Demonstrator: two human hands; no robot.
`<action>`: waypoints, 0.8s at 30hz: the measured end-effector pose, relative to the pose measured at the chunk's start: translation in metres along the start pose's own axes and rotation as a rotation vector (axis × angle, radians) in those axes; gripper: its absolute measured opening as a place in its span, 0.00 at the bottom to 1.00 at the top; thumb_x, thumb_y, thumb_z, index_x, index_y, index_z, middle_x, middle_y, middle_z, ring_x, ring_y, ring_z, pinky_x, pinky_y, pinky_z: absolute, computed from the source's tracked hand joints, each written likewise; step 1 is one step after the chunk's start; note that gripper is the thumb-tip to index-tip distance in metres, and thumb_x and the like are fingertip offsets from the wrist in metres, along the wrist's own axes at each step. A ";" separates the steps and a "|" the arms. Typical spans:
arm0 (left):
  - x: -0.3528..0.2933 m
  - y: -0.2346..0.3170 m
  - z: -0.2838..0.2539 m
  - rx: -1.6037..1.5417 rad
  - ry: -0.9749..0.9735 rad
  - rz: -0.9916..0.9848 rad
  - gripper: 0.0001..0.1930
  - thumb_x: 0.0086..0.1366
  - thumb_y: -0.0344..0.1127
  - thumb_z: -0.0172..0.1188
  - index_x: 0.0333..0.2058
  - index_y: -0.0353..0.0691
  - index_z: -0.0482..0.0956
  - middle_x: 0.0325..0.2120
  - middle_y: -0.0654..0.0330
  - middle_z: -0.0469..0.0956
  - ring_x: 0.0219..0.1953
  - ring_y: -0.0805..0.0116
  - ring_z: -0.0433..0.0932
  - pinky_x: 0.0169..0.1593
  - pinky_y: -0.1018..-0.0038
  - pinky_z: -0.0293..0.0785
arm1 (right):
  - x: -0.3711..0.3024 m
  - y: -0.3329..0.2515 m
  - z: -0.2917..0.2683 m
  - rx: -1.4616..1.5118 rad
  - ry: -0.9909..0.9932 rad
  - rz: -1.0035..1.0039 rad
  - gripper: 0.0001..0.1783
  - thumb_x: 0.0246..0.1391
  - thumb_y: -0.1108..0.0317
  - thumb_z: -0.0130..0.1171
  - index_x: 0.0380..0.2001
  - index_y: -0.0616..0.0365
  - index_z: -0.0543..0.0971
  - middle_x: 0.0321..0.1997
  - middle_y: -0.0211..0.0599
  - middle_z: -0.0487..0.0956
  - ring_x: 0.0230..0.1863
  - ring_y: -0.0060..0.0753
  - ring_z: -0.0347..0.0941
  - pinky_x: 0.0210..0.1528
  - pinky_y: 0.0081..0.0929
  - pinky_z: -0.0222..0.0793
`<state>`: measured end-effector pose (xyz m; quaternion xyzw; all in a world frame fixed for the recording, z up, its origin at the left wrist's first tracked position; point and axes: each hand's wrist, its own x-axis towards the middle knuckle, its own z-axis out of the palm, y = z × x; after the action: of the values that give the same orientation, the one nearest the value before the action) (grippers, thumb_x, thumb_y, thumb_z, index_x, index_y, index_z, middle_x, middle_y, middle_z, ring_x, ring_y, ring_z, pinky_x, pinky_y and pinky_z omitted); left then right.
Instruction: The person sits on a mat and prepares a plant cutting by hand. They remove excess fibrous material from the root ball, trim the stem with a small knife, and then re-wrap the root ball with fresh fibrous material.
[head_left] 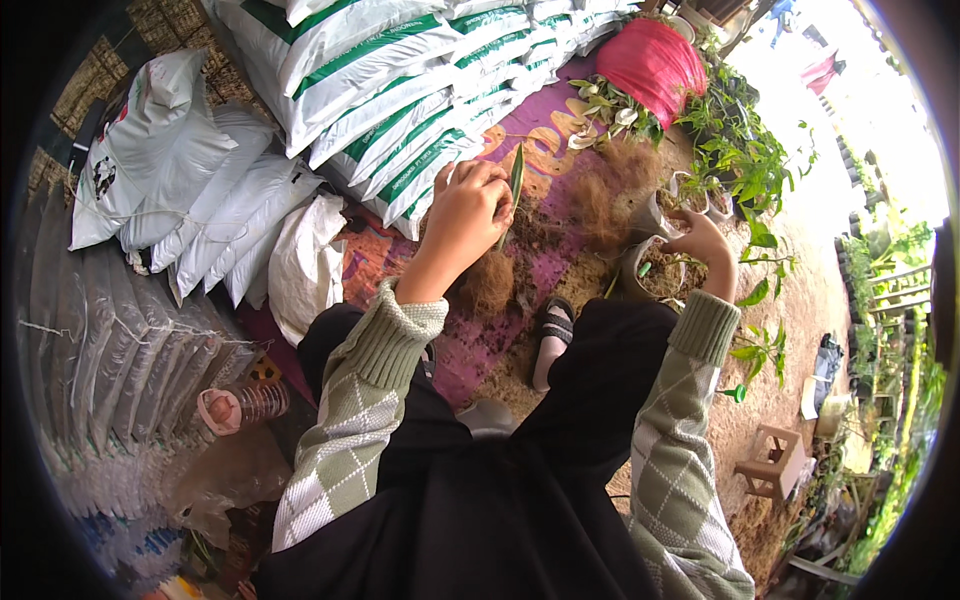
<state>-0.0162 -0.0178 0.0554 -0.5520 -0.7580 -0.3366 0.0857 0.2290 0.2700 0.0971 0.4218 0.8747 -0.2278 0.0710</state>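
My left hand (463,222) is closed round a plant with a long, pointed, pale-edged green leaf (517,175); the leaf sticks up beside the fingers. Just below that hand is a clump of brown fibre (488,284); whether it is joined to the plant I cannot tell. On the right, my right hand (703,246) reaches over a grey pot (632,272) filled with dry brown material. Its thumb and fingers are apart, with nothing visible between them. A second light-coloured container (650,218) stands just beyond these fingers.
White-and-green sacks (370,100) are stacked at the far left, with more white sacks (200,190) beside them. Loose brown fibre (600,205) lies on a purple mat (465,345). A red bundle (655,68), leafy plants (745,150) and a small tan stool (772,460) are on the right.
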 end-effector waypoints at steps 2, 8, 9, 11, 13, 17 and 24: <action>0.001 0.004 0.007 -0.003 -0.035 0.050 0.05 0.52 0.34 0.66 0.27 0.44 0.79 0.44 0.63 0.75 0.53 0.61 0.69 0.62 0.57 0.56 | 0.000 -0.021 0.012 0.126 -0.025 -0.210 0.45 0.34 0.63 0.74 0.59 0.59 0.69 0.57 0.50 0.73 0.57 0.42 0.71 0.61 0.33 0.65; 0.008 0.020 0.023 0.003 0.003 0.135 0.05 0.54 0.33 0.65 0.29 0.43 0.79 0.47 0.63 0.74 0.56 0.59 0.68 0.63 0.57 0.57 | -0.004 -0.109 0.074 0.249 0.218 -0.880 0.35 0.48 0.62 0.65 0.59 0.57 0.68 0.43 0.50 0.81 0.45 0.42 0.79 0.48 0.35 0.71; 0.009 0.020 0.023 -0.013 0.041 0.140 0.05 0.53 0.32 0.65 0.29 0.43 0.79 0.47 0.63 0.74 0.55 0.59 0.68 0.62 0.57 0.57 | -0.007 -0.118 0.075 0.311 0.109 -0.821 0.31 0.50 0.63 0.64 0.58 0.58 0.70 0.41 0.50 0.81 0.43 0.43 0.79 0.46 0.36 0.71; 0.013 0.018 0.021 -0.030 0.091 0.130 0.06 0.52 0.31 0.66 0.30 0.42 0.79 0.47 0.63 0.73 0.55 0.58 0.68 0.61 0.58 0.59 | -0.011 -0.133 0.073 0.426 -0.082 -0.766 0.25 0.53 0.64 0.60 0.54 0.58 0.73 0.37 0.49 0.82 0.40 0.45 0.79 0.43 0.37 0.71; 0.016 0.014 0.018 0.001 0.054 0.071 0.09 0.52 0.34 0.67 0.32 0.41 0.80 0.47 0.57 0.73 0.55 0.57 0.68 0.61 0.55 0.58 | -0.012 -0.144 0.069 0.351 -0.111 -0.621 0.20 0.53 0.69 0.58 0.51 0.61 0.75 0.39 0.44 0.82 0.40 0.34 0.78 0.46 0.31 0.70; 0.017 0.004 0.023 -0.001 0.078 -0.013 0.08 0.54 0.35 0.65 0.30 0.40 0.79 0.46 0.56 0.73 0.54 0.56 0.69 0.59 0.55 0.59 | -0.014 -0.151 0.064 0.389 0.013 -0.605 0.16 0.51 0.72 0.58 0.44 0.66 0.78 0.37 0.48 0.81 0.37 0.34 0.77 0.44 0.33 0.70; -0.007 -0.055 0.117 -0.159 -0.310 -0.517 0.24 0.58 0.44 0.63 0.49 0.38 0.71 0.49 0.49 0.72 0.55 0.51 0.69 0.58 0.58 0.65 | -0.017 -0.143 0.063 0.163 0.230 -0.436 0.17 0.49 0.70 0.59 0.42 0.67 0.77 0.35 0.60 0.78 0.41 0.60 0.74 0.43 0.43 0.70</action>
<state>-0.0344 0.0385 -0.0599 -0.3905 -0.8486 -0.3175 -0.1628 0.1251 0.1521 0.0951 0.2510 0.9260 -0.2580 -0.1140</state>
